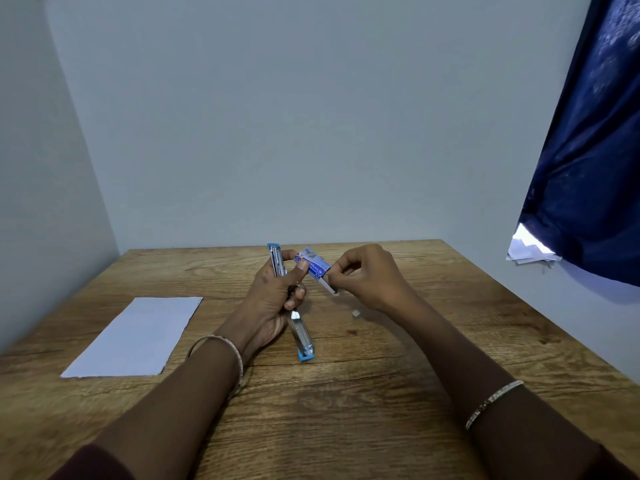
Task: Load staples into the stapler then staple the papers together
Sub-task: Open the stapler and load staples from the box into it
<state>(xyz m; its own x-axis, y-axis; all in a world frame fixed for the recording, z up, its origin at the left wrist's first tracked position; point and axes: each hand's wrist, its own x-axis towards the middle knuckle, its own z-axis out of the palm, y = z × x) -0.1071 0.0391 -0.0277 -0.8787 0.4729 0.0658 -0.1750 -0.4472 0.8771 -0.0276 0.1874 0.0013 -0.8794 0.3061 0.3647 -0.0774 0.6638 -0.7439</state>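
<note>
- your left hand (273,299) grips the opened stapler (302,337), lengthwise away from you, thumb pinning the staple box (311,263).
- your right hand (367,278) pinches the staple strip (329,286) just right of it.
- papers (135,337) lie well left.

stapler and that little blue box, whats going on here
A person's left hand holds the swung-open stapler and also pinches the blue staple box. The right hand pinches a pale strip, apparently staples, sticking out of the box. The papers lie untouched on the wooden table, at the left.
</note>
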